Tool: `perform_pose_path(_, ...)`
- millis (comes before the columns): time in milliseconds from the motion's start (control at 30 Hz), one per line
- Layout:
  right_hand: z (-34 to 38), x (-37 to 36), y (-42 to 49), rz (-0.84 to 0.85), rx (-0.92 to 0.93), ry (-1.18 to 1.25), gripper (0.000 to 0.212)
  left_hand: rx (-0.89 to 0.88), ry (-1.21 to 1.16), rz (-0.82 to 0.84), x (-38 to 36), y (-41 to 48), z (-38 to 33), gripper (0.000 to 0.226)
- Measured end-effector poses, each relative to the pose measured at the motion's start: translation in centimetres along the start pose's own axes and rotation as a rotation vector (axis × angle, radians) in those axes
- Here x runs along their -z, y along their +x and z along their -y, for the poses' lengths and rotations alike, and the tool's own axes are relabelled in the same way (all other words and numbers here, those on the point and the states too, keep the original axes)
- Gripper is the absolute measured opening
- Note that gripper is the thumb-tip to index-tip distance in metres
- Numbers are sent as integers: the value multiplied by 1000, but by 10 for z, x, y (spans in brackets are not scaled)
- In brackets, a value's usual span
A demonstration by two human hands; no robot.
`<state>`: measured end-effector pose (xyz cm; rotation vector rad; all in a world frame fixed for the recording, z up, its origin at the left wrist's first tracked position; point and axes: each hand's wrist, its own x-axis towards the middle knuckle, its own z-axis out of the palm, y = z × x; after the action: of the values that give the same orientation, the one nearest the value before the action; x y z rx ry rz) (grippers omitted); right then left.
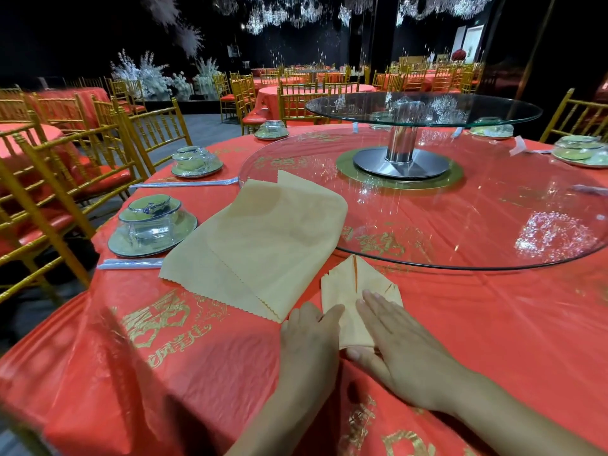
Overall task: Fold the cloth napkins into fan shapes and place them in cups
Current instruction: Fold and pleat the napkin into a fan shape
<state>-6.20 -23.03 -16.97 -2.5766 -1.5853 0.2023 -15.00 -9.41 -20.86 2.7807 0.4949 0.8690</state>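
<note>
A small beige napkin (353, 291), folded into a pointed shape, lies on the red tablecloth near the table's front edge. My left hand (309, 340) rests flat on its left edge with fingers together. Flat on its lower right part presses my right hand (401, 343), thumb tucked under the napkin's near corner. To the left, a stack of larger beige napkins (256, 248) lies folded over, its far end resting on the glass disc. A wrapped place setting (153, 225) with a glass cup, bowl and plate stands to the left of the stack.
A big glass disc (460, 205) covers the table's middle, with a raised glass turntable (424, 108) on a steel post. More wrapped settings (195, 162) ring the table. Wrapped chopsticks (131, 263) lie by the near setting. Gold chairs (65, 166) stand at the left.
</note>
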Motion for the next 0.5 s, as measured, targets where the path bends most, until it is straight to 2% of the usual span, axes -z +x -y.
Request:
perform_pose_path(133,0,-1,0,28,12,11,128,259,-219,203,23,10,-8,53)
perform_pose_path(200,0,-2,0,31,23,2,126,375,-380,287,28,18,-8,43)
perform_pose_path(267,1,-1,0,17,21,5,122,411,-480,353,34,24,-9,28)
perform_pose_path(333,3,2,-2,-17,-8,5,117,527,-739,362,41,25,-11,17)
perform_pose_path(400,6,4,-4,-206,-32,-87,110,630,-1001,311,43,24,-17,18)
perform_pose_path(500,15,3,-7,-465,-80,-166,67,585,-1089,189,40,21,-30,22)
